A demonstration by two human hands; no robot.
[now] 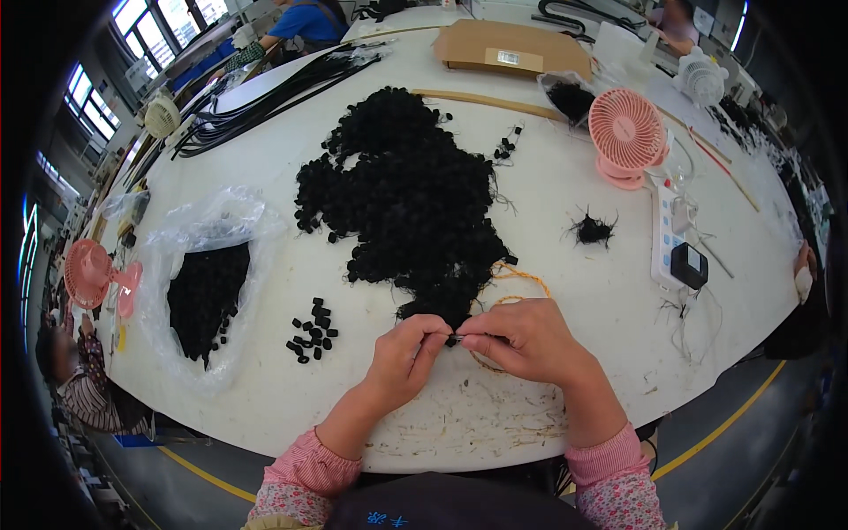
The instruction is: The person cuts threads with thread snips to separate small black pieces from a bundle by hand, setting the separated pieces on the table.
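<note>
My left hand (408,358) and my right hand (521,349) meet at the near tip of a large heap of small black fabric pieces (397,194), both pinching a small black piece (452,339); a small pale item at my right fingertips is too small to make out. An orange cord (521,272) loops out beside my right hand. To the left lie several loose black pieces (311,331) and an open clear plastic bag (252,212) holding more black pieces (203,300).
A pink fan (624,132), a power strip (664,238) and a black tuft (592,230) are at right; another pink fan (87,274) at left. Cardboard (477,44) and black strips (238,124) lie at back. Co-workers sit at left (88,389), back left (300,26) and back right (676,31).
</note>
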